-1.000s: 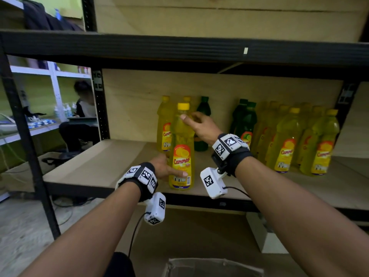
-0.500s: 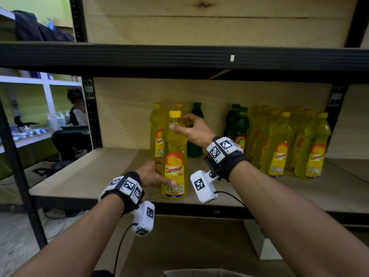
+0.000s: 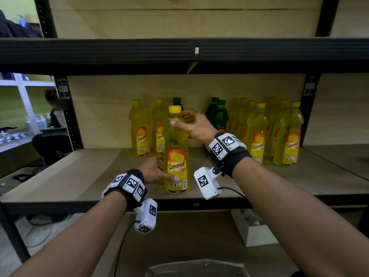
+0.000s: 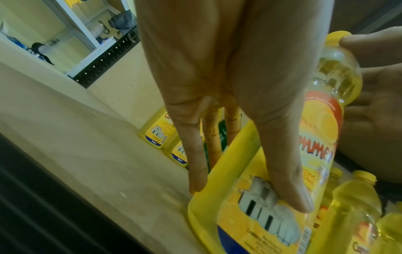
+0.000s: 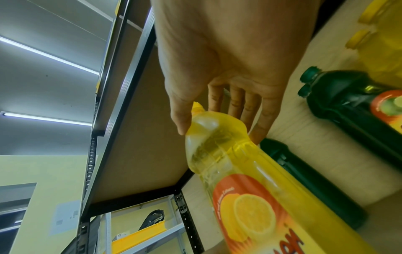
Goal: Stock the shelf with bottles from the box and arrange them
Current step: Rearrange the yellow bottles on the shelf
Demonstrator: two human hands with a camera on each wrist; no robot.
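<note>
Yellow bottle (image 3: 176, 156), capped in yellow and labelled "Cammer" with a lemon picture, is stood upright near the front edge of the wooden shelf (image 3: 79, 176), roughly in the middle of its width. It is held by both hands. Its lower body is gripped by the left hand (image 3: 154, 170): the thumb (image 4: 280, 154) is laid across the front label, and the fingers are passed round the far left side. Its shoulder, just under the cap, is held by the right hand (image 3: 194, 125); in the right wrist view the thumb (image 5: 181, 110) is pressed on one side of the neck and the fingertips are seen beyond the other side.

Behind the held bottle, against the plywood back wall, two more yellow bottles (image 3: 139, 128) are set side by side at the left, with a dark green bottle (image 3: 177, 101) partly hidden just right of them. Farther right, two more green bottles (image 3: 218, 114) are placed one behind the other, and right of those a dense group of yellow bottles (image 3: 287, 134) is arranged in rows up to the black upright of the rack.

At the bottom edge of the head view, the open top of a cardboard box (image 3: 196, 266) is seen below the shelf. A small white box (image 3: 254, 231) is set on the lower level at the right. Beyond the rack at the far left, a seated person (image 3: 52, 124) is visible.
</note>
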